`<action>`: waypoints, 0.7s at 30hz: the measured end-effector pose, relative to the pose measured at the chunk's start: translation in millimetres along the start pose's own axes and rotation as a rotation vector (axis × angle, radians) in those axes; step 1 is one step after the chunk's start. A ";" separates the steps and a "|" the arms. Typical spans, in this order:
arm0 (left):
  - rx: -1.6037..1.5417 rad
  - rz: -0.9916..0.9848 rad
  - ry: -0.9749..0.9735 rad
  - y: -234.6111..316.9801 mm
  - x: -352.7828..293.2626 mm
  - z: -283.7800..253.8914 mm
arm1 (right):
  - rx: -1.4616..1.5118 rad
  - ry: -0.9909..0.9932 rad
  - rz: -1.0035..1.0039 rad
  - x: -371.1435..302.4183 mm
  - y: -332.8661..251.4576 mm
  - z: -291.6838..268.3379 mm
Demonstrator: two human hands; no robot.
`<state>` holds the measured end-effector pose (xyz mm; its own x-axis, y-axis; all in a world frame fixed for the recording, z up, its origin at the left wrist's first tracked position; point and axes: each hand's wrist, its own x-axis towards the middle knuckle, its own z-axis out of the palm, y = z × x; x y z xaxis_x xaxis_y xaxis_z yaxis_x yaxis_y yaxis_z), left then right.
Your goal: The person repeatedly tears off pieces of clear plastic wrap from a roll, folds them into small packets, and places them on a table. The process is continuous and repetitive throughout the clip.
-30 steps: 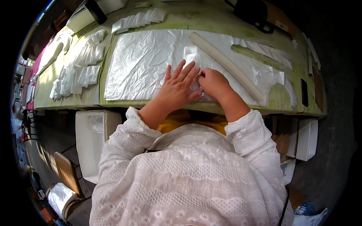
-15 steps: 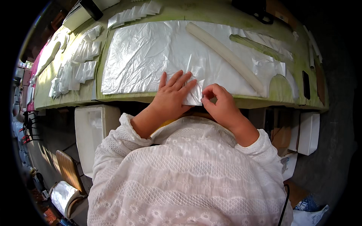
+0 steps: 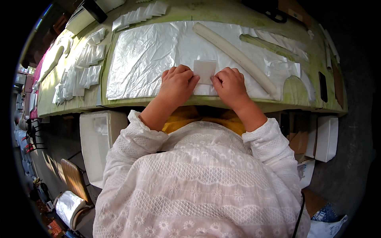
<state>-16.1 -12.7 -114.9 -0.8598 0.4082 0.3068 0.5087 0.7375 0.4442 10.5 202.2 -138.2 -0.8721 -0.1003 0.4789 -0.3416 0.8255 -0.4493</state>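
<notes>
Between my two hands is a small folded square of whitish plastic film. The fingers of my left hand are curled, with thumb and forefinger closed at the square's left edge. On its right edge, my right hand pinches with thumb and bent fingers. Underneath lies a wide, wrinkled sheet of clear plastic film, spread over the table. A long, pale, slightly bent tube rests slantwise on that sheet, to the right of the square and beyond my right hand.
Several folded film packets overlap in rows at the left of the green-covered table, and another row lies at the back. A dark phone-like slab is near the right edge. A white foam box stands below the table's left side.
My left hand has gone from lying flat with spread fingers to gripping the square's left edge. My right hand has moved slightly away from me, and the folded square now shows between both hands.
</notes>
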 end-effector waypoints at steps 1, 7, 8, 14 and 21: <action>0.018 -0.025 -0.017 2.3 2.1 -0.3 | -0.040 0.027 0.013 0.6 -1.6 2.5; 0.091 -0.101 -0.037 4.7 8.4 3.7 | -0.147 -0.089 0.113 9.4 -8.2 4.0; 0.090 -0.106 -0.040 6.0 9.7 3.5 | -0.132 -0.107 0.141 10.4 -7.7 3.8; 0.085 -0.094 -0.020 4.6 9.9 6.4 | -0.021 -0.022 0.140 7.9 -12.2 1.9; 0.062 -0.143 0.095 4.1 8.2 13.9 | -0.220 -0.113 0.089 11.2 -20.3 -0.8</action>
<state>-21.6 1.2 -122.2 -0.9134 0.2467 0.3237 0.3756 0.8174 0.4368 8.0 184.7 -123.1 -0.9329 -0.0734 0.3525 -0.1887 0.9334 -0.3051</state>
